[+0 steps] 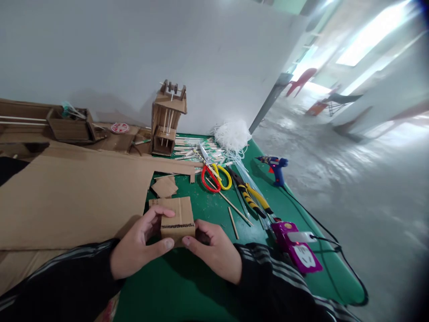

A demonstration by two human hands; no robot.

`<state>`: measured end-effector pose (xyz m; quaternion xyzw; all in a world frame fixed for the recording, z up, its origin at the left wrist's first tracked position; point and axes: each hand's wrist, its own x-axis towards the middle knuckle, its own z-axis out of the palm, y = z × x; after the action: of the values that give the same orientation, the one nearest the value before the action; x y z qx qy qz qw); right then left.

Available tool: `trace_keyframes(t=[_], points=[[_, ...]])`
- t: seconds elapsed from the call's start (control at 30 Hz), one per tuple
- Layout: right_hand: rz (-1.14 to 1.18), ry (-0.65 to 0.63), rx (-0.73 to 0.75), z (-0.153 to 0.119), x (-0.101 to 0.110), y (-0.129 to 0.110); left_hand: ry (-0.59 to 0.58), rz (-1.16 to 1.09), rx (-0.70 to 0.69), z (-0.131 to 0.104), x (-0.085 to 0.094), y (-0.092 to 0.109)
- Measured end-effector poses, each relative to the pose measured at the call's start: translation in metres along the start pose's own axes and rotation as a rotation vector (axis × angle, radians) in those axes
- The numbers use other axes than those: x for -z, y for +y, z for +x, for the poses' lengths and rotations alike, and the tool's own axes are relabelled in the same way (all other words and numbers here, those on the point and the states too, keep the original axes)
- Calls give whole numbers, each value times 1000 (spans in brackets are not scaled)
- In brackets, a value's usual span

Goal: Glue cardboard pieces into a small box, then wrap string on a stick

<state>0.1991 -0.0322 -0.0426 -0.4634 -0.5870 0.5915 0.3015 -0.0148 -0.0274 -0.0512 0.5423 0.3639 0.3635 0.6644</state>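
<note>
A small brown cardboard box (181,213) is held between my two hands, low over the green table (161,286). My left hand (140,241) grips its left side, with the index finger on the top panel and the thumb on the front face. On the right side, my right hand (214,248) has its thumb against the front lower corner and its other fingers curled behind, partly hidden. The box's top front edge shows corrugation. Just beyond it lie several small cardboard pieces (165,187).
Large cardboard sheet (77,197) at left; cardboard tower (169,118) behind. Scissors (211,172), pliers (250,192), wooden sticks (233,222) and white string (233,136) lie right of centre. A blue glue gun (276,169) and purple power strip (296,246) sit at the right edge.
</note>
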Motion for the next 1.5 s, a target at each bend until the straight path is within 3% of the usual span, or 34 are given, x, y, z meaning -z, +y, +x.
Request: trace_keyframes(t=[0.27,0.33,0.57,0.73,1.07,1.17,1.27,1.5], points=[[-158,24,27,1,2,-5,255,328,0,4,2,6],[-180,25,35,2,2,-5,252,307,-16,6,1,6],[-241,45,64,2,5,-1,169,-17,120,5,-3,14],[-238,66,152,0,10,-5,142,-32,145,6,1,12],[-170,68,358,-7,33,-10,120,71,7,8,4,-2],[-185,11,376,-9,42,-13,85,222,13,5,-2,1],[-258,-43,390,-10,48,-14,79,512,8,3,-8,5],[-441,-95,511,-7,50,1,109,911,-164,-1,-14,0]])
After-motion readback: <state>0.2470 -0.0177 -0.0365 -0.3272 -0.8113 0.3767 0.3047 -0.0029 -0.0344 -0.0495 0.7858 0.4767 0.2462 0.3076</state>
